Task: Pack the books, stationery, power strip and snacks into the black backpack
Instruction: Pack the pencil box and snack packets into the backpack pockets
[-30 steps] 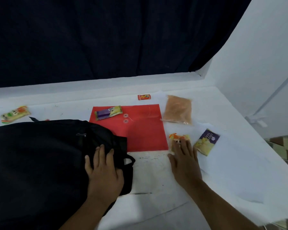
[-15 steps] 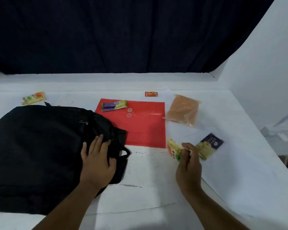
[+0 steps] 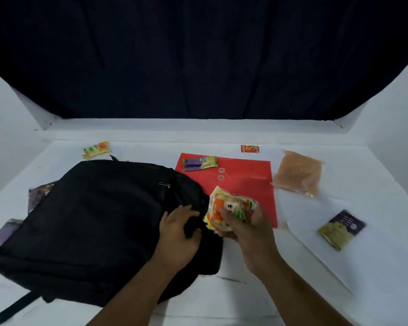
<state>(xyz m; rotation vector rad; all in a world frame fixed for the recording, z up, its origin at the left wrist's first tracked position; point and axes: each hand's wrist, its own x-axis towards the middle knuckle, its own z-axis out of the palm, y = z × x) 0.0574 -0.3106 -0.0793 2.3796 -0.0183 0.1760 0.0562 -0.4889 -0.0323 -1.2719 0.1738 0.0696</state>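
1. Black backpack (image 3: 87, 222) is lying flat on the left half of the white tabletop (image 3: 375, 267), with a strap trailing toward the near left edge.
2. Left hand (image 3: 178, 234) is resting on the backpack's right end, its fingers curling into the black fabric and gripping it.
3. Right hand (image 3: 245, 228) is holding an orange, yellow and green snack packet (image 3: 229, 211) off the surface, just beside the backpack's right end; the fingers are wrapping round the packet's lower edge.
4. Red envelope folder (image 3: 247, 184) is lying flat behind the hands, its left corner sitting under the backpack's edge.
5. Purple and yellow snack bar (image 3: 200, 163) is lying on the folder's far left corner.
6. Small red sachet (image 3: 250, 148) is sitting beyond the folder, near the far edge.
7. Clear bag of brownish contents (image 3: 298, 172) is lying just right of the folder.
8. Purple and yellow packet (image 3: 341, 229) is lying on a white sheet (image 3: 316, 250), well to the right of the right hand.
9. Yellow and orange packet (image 3: 96, 149) is lying behind the backpack, at far left.
10. Purple-toned flat items (image 3: 39, 195) are showing from under the backpack's left side; what they are cannot be told.
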